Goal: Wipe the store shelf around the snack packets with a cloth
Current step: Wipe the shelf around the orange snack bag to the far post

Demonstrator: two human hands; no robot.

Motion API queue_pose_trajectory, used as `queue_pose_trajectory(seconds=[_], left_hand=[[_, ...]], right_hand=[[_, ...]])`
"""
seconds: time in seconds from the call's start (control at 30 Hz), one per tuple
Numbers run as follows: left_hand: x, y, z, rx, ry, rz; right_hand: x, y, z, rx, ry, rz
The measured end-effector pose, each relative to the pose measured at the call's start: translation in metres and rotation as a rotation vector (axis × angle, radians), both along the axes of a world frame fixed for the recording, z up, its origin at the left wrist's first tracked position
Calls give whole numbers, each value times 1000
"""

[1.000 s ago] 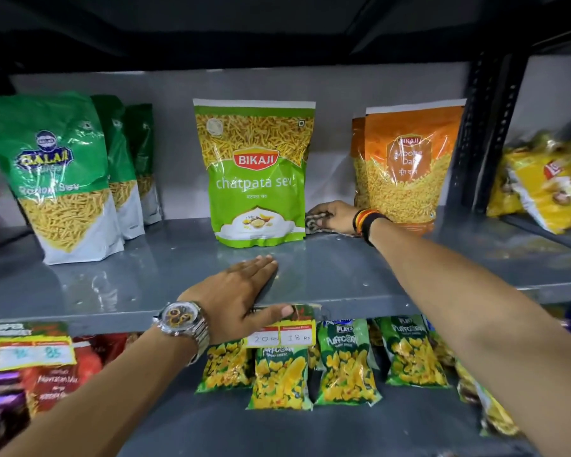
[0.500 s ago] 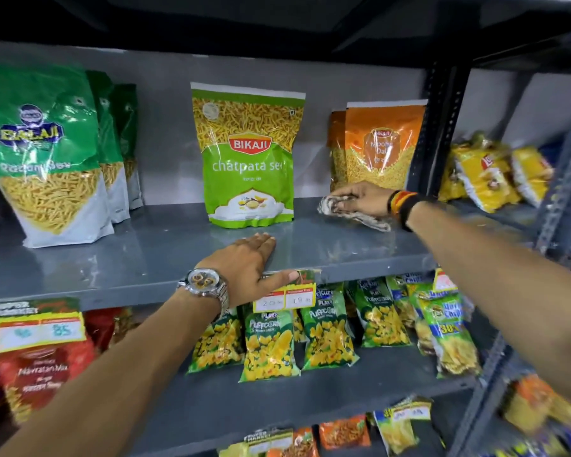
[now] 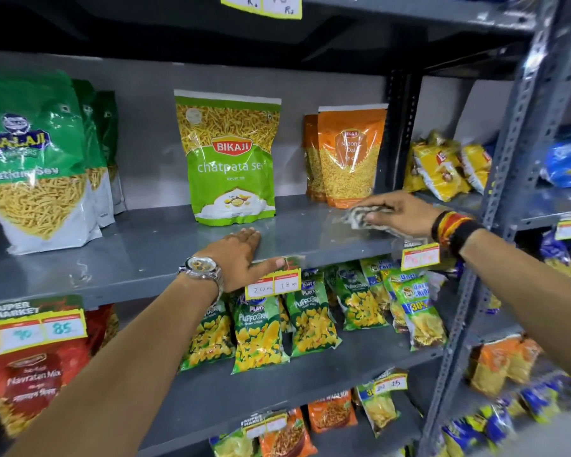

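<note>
A grey metal shelf [image 3: 152,255] carries upright snack packets: green Balaji packets [image 3: 37,166] at the left, a green Bikaji chatpata sev packet [image 3: 231,159] in the middle and orange Bikaji packets [image 3: 346,159] at the right. My right hand [image 3: 399,214] presses a crumpled grey-white cloth [image 3: 356,217] flat on the shelf just in front of the orange packets. Palm down on the shelf's front edge rests my left hand [image 3: 241,253], below the chatpata packet, with a wristwatch on its wrist.
Price tags [image 3: 272,285] hang from the shelf lip. Puffcorn packets [image 3: 261,331] fill the shelf below. A perforated upright post [image 3: 505,179] stands at the right, with yellow chip packets [image 3: 442,169] on the neighbouring rack beyond it.
My right hand has dragged the cloth rightward and forward, from beside the chatpata packet to the front of the orange packets. The left hand stays put; the view has shifted back and down.
</note>
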State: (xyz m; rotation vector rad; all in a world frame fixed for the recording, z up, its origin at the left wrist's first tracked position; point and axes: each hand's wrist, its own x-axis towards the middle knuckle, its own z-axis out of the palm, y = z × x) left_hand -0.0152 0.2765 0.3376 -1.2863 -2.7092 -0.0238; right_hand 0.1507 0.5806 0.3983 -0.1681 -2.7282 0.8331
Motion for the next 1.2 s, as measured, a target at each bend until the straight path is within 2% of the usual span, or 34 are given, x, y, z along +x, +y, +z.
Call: queue_pose_trajectory(seconds=[0.17, 0.3, 0.47, 0.6, 0.73, 0.87, 0.97, 1.0, 1.03, 1.13, 1.2], left_hand=[[6, 7, 5, -26, -11, 49], [12, 40, 8, 14, 37, 69], [13, 79, -2, 39, 3, 92], [7, 78, -4, 41, 4, 96], [10, 81, -6, 34, 11, 99], [16, 80, -3, 22, 13, 117], [16, 80, -3, 35, 5, 114], [15, 80, -2, 41, 7, 110], [14, 80, -1, 37, 7, 109], [17, 81, -2, 37, -7, 114], [19, 81, -2, 41, -12, 112]], right_hand=[[-6, 57, 8, -51, 99, -179], [-46, 66, 13, 9, 75, -124], [-106, 80, 3, 50, 74, -57], [-139, 99, -27, 133, 32, 28], [-139, 107, -36, 176, 34, 124], [-101, 90, -33, 81, 14, 315], [-50, 78, -31, -8, -110, 572], [-40, 80, -27, -34, -129, 595], [-36, 86, -22, -72, -107, 558], [-45, 117, -11, -203, 60, 271], [-53, 125, -15, -125, 39, 138]])
